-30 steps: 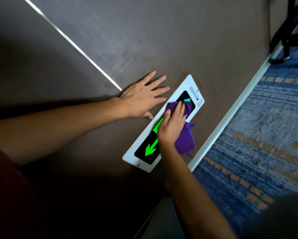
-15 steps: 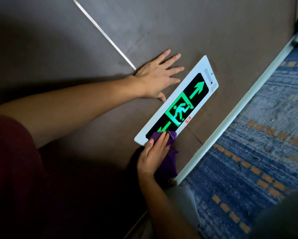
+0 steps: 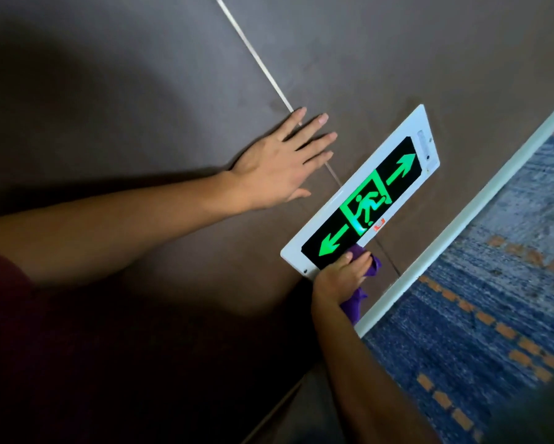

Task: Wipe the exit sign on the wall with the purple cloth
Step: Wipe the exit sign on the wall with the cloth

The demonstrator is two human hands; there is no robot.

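Note:
The exit sign is a long white-framed panel low on the brown wall, with a black face, two green arrows and a green running figure. My right hand grips the purple cloth and presses it against the sign's lower edge near the left-pointing arrow. Part of the cloth hangs below my wrist. My left hand lies flat on the wall to the left of the sign, fingers spread, holding nothing.
A thin metal strip runs diagonally across the brown wall. A white baseboard separates the wall from blue carpet with orange dashes. My dark red sleeve shows at the left.
My right hand swept the cloth from the sign's right end down to its left end, then onto the lower edge. All the sign's symbols now show. My left hand stayed flat on the wall.

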